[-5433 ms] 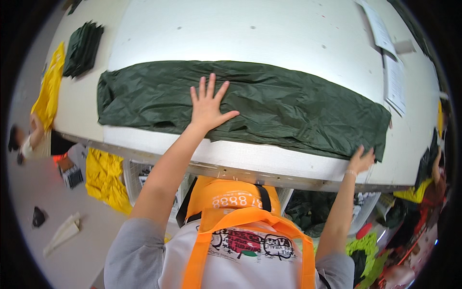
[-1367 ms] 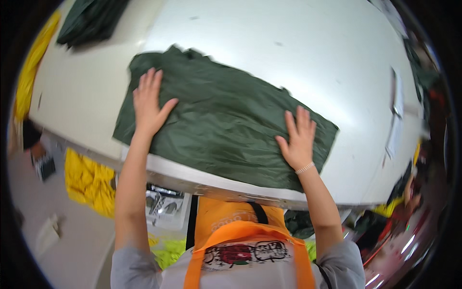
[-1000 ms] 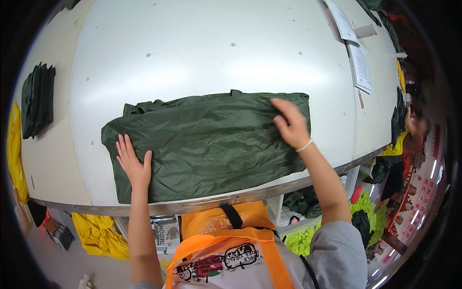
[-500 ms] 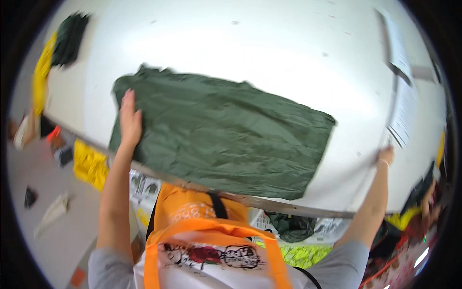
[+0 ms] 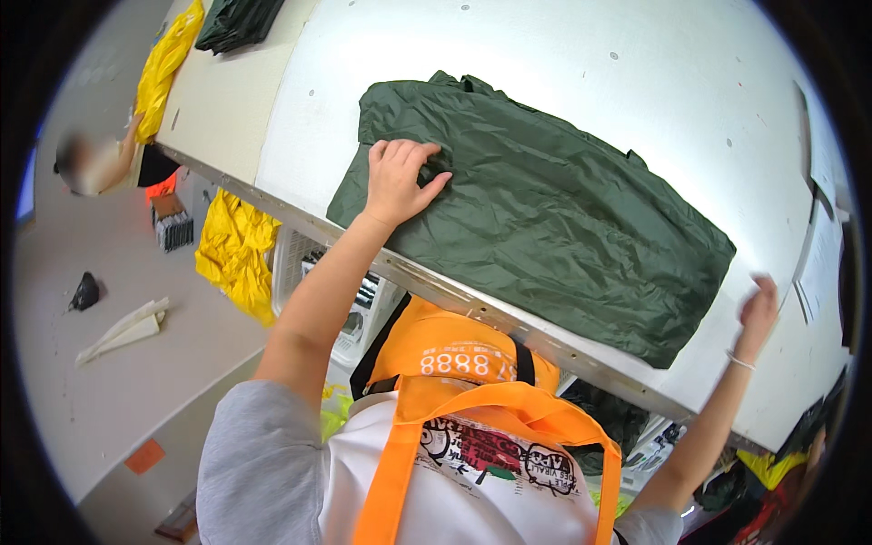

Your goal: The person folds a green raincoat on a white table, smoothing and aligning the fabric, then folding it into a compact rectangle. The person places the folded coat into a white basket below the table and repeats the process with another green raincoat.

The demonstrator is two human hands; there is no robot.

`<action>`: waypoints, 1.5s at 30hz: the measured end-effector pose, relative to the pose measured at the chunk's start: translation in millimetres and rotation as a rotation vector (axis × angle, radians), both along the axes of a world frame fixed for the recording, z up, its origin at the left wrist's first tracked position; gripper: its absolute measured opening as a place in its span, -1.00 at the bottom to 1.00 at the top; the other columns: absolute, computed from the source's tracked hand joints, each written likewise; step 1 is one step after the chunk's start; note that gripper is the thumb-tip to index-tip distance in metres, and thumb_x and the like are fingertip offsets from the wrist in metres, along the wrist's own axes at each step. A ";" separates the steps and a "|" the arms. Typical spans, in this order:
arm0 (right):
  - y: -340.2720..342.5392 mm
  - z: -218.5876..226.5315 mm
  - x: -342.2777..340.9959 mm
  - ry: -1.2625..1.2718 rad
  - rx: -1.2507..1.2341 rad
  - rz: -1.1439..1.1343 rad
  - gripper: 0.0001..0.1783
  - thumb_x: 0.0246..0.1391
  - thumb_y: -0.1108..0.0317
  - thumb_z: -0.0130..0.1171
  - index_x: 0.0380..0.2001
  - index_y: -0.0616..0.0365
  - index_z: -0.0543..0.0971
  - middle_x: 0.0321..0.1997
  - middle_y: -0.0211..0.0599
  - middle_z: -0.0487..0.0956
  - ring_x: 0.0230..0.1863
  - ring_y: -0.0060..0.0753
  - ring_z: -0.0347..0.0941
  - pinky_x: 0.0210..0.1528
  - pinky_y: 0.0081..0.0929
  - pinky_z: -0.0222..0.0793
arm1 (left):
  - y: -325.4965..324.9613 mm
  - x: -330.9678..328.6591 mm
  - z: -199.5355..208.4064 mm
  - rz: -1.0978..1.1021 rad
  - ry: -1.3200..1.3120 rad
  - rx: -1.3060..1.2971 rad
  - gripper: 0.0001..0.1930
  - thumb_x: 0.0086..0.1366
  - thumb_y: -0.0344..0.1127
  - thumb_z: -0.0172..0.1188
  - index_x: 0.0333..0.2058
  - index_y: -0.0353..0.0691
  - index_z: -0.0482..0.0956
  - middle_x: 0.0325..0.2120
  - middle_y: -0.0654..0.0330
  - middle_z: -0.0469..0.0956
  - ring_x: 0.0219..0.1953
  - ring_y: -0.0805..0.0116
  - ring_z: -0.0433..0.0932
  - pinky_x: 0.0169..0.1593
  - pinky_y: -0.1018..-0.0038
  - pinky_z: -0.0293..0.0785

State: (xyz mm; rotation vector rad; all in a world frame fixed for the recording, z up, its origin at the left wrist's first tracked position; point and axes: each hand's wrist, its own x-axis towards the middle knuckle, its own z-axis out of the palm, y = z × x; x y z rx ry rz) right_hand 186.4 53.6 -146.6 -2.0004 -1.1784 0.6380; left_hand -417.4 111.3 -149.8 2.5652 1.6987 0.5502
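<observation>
Green cloth (image 5: 545,218) is laid on desk (image 5: 654,91), long axis slanted left to right; left part is touched by left hand (image 5: 396,189), thumb and fingers apart; right hand (image 5: 759,309) is seen beyond right end, finger state too blurred to be told.

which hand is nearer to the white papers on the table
Right: the right hand is just left of the white papers, not touching; the left hand is farther away, on the green fabric.
</observation>
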 end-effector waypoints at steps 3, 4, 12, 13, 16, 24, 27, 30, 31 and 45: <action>15.1 39.4 -187.7 0.067 -0.074 0.257 -0.62 0.30 0.10 -0.13 -0.14 0.14 0.55 -0.40 -0.40 0.48 -0.45 -0.59 0.36 -0.39 -0.56 0.33 | -4.0 -7.1 -4.1 -0.084 -0.075 0.025 -0.79 -0.02 -0.20 0.35 -0.43 -0.07 0.53 -0.40 0.33 0.46 -0.25 0.31 0.41 -0.05 0.32 0.15; 20.9 48.3 -235.1 -0.055 -0.009 0.363 -0.63 0.30 0.14 -0.13 -0.14 0.16 0.54 -0.28 -0.30 0.56 -0.35 -0.45 0.46 -0.29 -0.47 0.39 | -6.5 -8.2 -3.7 -0.103 -0.106 0.029 -0.81 -0.02 -0.20 0.35 -0.48 -0.06 0.53 -0.42 0.34 0.45 -0.25 0.31 0.41 -0.05 0.30 0.15; 67.1 6.7 -416.7 -0.185 0.093 0.738 -0.76 -0.10 0.56 0.09 -0.32 0.07 0.60 -0.25 -0.35 0.50 -0.32 -0.18 0.50 -0.25 -0.31 0.45 | -8.3 -15.5 -17.5 -0.182 -0.387 0.096 -0.88 -0.04 -0.40 0.32 -0.52 -0.17 0.53 -0.44 0.27 0.49 -0.30 0.24 0.45 -0.18 0.34 0.31; 70.5 4.7 -425.0 -0.218 0.089 0.785 -0.78 -0.09 0.55 0.09 -0.34 0.06 0.60 -0.25 -0.37 0.49 -0.32 -0.19 0.50 -0.26 -0.30 0.46 | -8.1 -17.5 -18.3 -0.182 -0.406 0.098 -0.88 -0.04 -0.41 0.32 -0.52 -0.17 0.52 -0.44 0.27 0.49 -0.29 0.24 0.45 -0.18 0.34 0.31; 75.7 -1.2 -431.9 -0.334 0.097 0.929 -0.81 -0.09 0.55 0.09 -0.37 0.07 0.57 -0.25 -0.38 0.48 -0.33 -0.18 0.49 -0.27 -0.30 0.45 | -7.7 -19.0 -20.3 -0.177 -0.439 0.098 -0.88 0.01 -0.37 0.30 -0.53 -0.16 0.51 -0.42 0.30 0.47 -0.26 0.27 0.43 -0.16 0.35 0.32; 89.1 -8.9 -428.0 0.182 -0.048 0.542 -0.88 0.09 0.41 0.15 -0.41 0.25 0.52 -0.62 -0.36 0.46 -0.56 -0.59 0.31 -0.45 -0.59 0.28 | -6.4 -25.9 -28.0 -0.106 -0.517 0.032 -0.81 -0.03 -0.38 0.33 -0.43 -0.16 0.51 -0.35 0.26 0.47 -0.22 0.23 0.43 -0.17 0.35 0.33; 93.3 -0.7 -422.9 0.444 -0.148 0.501 -0.87 0.13 0.41 0.10 -0.41 0.26 0.51 -0.57 -0.43 0.51 -0.64 -0.70 0.28 -0.56 -0.68 0.23 | 3.1 -11.8 -0.5 -0.069 -0.565 0.078 -0.72 -0.08 -0.38 0.36 -0.34 -0.16 0.51 -0.29 0.23 0.48 -0.21 0.20 0.43 -0.16 0.34 0.33; 93.7 16.2 -427.4 0.499 -0.193 0.509 -0.88 0.13 0.41 0.09 -0.39 0.26 0.49 -0.55 -0.39 0.55 -0.64 -0.70 0.30 -0.56 -0.69 0.25 | 14.7 5.7 21.8 -0.077 -0.531 0.102 -0.74 -0.10 -0.37 0.37 -0.36 -0.13 0.54 -0.32 0.26 0.51 -0.24 0.23 0.44 -0.14 0.37 0.32; 94.3 19.9 -426.9 0.490 -0.177 0.528 -0.88 0.13 0.41 0.09 -0.39 0.26 0.49 -0.54 -0.38 0.56 -0.64 -0.70 0.30 -0.56 -0.68 0.25 | 16.4 4.2 18.7 -0.084 -0.485 0.099 -0.76 -0.09 -0.38 0.36 -0.39 -0.12 0.54 -0.34 0.29 0.52 -0.25 0.26 0.45 -0.16 0.38 0.31; 84.5 21.0 -410.3 0.200 -0.009 0.738 -0.90 0.03 0.44 0.21 -0.38 0.24 0.60 -0.45 -0.40 0.52 -0.48 -0.58 0.33 -0.38 -0.60 0.28 | 12.8 -1.2 9.7 -0.079 -0.379 0.151 -0.82 -0.14 -0.37 0.37 -0.52 -0.04 0.55 -0.44 0.44 0.56 -0.31 0.42 0.46 -0.19 0.42 0.22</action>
